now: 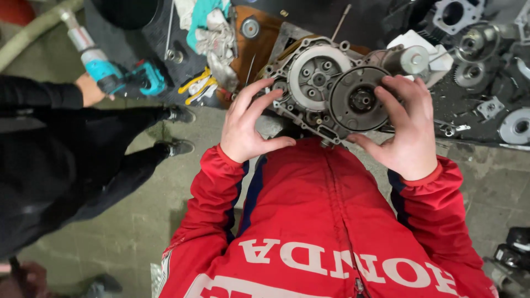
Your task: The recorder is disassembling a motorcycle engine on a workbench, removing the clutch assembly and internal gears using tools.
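Note:
A grey metal engine case (287, 49) with a round clutch assembly (317, 77) sits on the bench edge in front of me. A dark round clutch drum (359, 100) lies against it at the right. My right hand (411, 129) wraps its fingers around that drum's right side. My left hand (248, 124) rests with spread fingers on the case's left edge, beside the clutch assembly. Red sleeves cover both my arms.
Another person in black stands at left, a hand (88, 91) holding a teal power tool (118, 74). Yellow-handled pliers (199, 85), rags (212, 27), gears (469, 74) and metal covers (455, 14) lie across the dark bench. Concrete floor (138, 221) lies below.

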